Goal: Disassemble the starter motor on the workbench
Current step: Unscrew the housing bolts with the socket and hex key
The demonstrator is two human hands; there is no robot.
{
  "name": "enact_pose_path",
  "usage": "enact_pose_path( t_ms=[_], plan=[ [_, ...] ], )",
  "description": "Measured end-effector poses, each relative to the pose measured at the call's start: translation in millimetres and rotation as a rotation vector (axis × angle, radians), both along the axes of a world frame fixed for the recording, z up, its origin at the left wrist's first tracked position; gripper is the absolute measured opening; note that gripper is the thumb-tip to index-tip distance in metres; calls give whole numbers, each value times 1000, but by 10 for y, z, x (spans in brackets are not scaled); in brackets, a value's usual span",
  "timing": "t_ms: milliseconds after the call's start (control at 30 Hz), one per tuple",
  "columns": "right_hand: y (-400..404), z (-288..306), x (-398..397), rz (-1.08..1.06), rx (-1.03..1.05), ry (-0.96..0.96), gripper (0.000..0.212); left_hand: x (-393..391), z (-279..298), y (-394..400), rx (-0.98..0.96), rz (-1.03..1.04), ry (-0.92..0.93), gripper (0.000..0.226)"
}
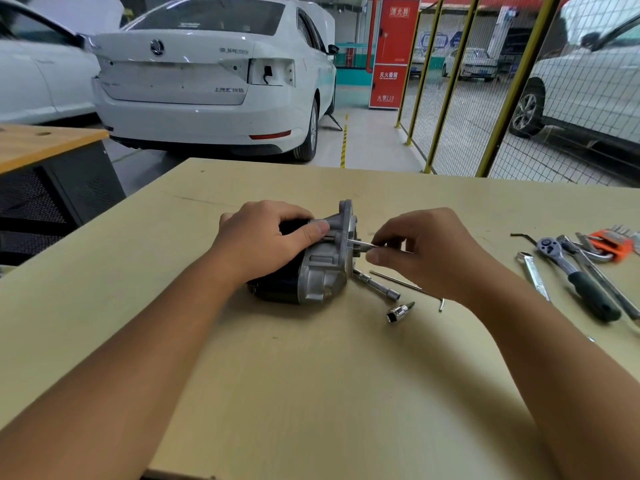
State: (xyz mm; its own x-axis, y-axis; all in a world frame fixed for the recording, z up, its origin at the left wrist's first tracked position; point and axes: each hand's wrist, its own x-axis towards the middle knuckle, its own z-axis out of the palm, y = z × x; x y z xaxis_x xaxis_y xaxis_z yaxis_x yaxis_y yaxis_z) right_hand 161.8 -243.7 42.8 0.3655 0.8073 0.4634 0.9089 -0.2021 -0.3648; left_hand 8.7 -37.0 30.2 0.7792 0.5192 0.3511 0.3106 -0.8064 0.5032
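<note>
Hidden first: the left hand covers most of the top of the starter motor with black cylindrical body and cast grey aluminium nose housing, so we cannot make out the upper barrel. The far rear end of the black body is behind the wrist. What sits on the face of the flange is turned away from us.

The motor lies on its side near the middle of the pale wooden workbench. Its long axis runs roughly left to right, black barrel to our left, grey flange end pointing right toward the right hand. The housing is matte, ribbed, with a flat mounting plate standing upright at the right end.

Left hand: fingers curled over the body, thumb lying along the grey housing, gripping the motor. Right hand: fingertips pinching a thin silver metal rod that sticks out of the flange; its tip inside the fingers is hidden.

Just right of the motor on the bench: a slim chrome extension bar, a thin long steel pin with a bent end, a short chrome socket bit. Well apart, at the right edge: a black-handled ratchet wrench, a flat silver spanner, an orange hex key holder, partly cut off.
</note>
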Motion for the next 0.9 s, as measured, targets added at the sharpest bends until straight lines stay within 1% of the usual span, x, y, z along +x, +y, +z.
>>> enact_pose_path(
  t_ms=[100,233,300,367,500,567,667,767,900],
  plan=[
    [-46,75,39,37,-71,22,16,3,0,13,-4,3,3,60],
    [-33,99,41,18,-144,-52,15,1,6,5,-7,3,8,61],
    [-25,100,22,-1,-144,-77,12,-3,8,0,-5,2,10,61],
    [-33,111,18,-32,-137,-95,9,-9,15,2,-5,0,20,66],
    [-43,105,20,-42,-127,-79,14,-15,19,7,-7,-4,33,74],
    [-44,88,19,-29,-112,-30,16,-12,13,10,-1,-5,30,71],
    [-44,76,12,-13,-78,32,8,-12,7,17,-2,-4,23,67],
    [-24,85,27,-13,-99,6,17,-14,9,17,-1,-8,18,62],
    [-19,105,42,-41,-87,-44,13,-14,21,11,-17,-15,7,55]
  ],
)
